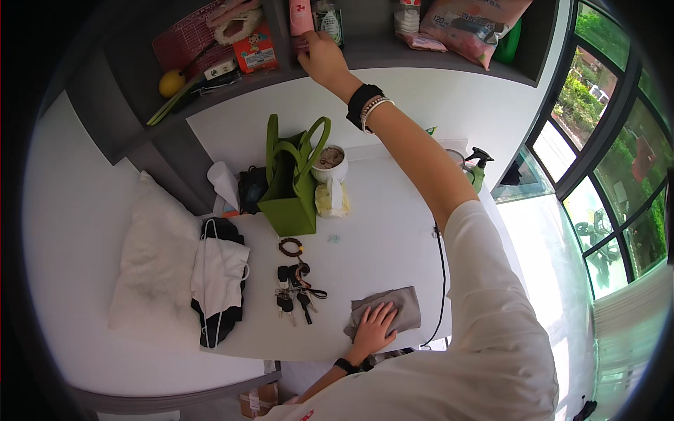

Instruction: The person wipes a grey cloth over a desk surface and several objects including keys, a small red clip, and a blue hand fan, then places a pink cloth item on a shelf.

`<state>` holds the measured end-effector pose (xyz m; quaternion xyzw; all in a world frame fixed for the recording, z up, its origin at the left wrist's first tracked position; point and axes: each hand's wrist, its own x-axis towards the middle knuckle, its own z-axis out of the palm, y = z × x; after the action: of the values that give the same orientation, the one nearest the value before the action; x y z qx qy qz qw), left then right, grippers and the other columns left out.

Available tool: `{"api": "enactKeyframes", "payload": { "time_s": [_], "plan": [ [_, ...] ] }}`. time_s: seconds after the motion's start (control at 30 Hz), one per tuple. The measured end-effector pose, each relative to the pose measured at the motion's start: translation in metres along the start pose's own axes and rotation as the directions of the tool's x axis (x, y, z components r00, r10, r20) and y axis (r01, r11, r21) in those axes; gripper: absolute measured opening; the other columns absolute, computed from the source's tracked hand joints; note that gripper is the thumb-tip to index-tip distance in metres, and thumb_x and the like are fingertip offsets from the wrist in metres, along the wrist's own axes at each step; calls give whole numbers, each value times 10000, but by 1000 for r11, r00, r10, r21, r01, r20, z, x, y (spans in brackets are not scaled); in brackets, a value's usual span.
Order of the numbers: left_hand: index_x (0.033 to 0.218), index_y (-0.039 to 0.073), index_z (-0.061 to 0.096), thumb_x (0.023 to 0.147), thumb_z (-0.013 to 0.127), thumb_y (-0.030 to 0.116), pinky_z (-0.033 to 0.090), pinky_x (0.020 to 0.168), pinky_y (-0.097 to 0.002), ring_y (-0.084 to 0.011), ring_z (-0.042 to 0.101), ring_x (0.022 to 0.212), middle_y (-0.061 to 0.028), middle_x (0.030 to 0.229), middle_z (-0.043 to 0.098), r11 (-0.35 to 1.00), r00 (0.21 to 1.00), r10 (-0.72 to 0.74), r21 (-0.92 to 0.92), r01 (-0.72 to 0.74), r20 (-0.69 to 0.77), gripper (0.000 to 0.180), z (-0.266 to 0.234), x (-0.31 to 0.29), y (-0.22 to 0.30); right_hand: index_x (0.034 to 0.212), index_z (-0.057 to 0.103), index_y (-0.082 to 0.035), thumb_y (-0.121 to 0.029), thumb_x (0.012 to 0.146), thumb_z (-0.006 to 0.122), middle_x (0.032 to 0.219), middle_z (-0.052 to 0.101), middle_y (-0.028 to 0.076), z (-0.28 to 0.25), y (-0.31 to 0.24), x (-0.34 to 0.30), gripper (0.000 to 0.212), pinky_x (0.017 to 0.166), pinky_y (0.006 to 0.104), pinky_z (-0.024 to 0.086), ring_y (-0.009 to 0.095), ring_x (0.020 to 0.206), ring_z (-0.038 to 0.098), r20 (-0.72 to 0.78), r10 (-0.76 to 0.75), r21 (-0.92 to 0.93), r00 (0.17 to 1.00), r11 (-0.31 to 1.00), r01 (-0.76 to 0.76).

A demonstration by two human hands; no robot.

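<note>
My right hand (324,62) reaches up to the wall shelf, its fingers closed round the lower part of a pink cylindrical bottle (301,17). Just right of it on the shelf stands a clear bottle (328,24) with a green and white label. Down at the table's front edge, my left hand (377,327) lies flat with spread fingers on a folded grey cloth (405,306). Left of the cloth, a bunch of keys (295,291) and a brown bead bracelet (290,246) rest on the white table (379,245).
A green tote bag (289,210) stands at the table's back, beside a white pot (330,165) and a tissue pack (332,201). A spray bottle (479,168) is behind my right arm. A black cable (441,281) runs down the right side. White pillow (154,259) lies left.
</note>
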<state>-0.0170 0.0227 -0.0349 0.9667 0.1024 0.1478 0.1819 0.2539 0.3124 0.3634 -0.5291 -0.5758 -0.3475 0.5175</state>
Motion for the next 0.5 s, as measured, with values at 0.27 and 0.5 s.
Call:
{"api": "enactKeyframes", "payload": {
  "time_s": [0.27, 0.5],
  "plan": [
    [1207, 96, 479, 770, 546, 350, 223, 1018, -466, -238, 337, 1230, -72, 1347, 357, 1000, 1000, 1, 11, -1, 26, 510, -2, 4, -1, 1084, 570, -126, -340, 760, 572, 1114, 520, 142, -100, 62, -9, 389, 901, 491, 355, 334, 1052, 477, 162, 94, -542, 982, 840, 8],
    [1203, 94, 484, 766, 544, 358, 219, 1018, -473, -237, 328, 1235, -72, 1351, 352, 999, 999, -9, 39, 7, 51, 514, 1, 2, 1, 1211, 525, -175, -620, 821, 289, 1420, 239, 63, -151, 93, -7, 637, 1026, 510, 188, 321, 1286, 238, 503, 494, -615, 709, 781, -107]
  ]
}}
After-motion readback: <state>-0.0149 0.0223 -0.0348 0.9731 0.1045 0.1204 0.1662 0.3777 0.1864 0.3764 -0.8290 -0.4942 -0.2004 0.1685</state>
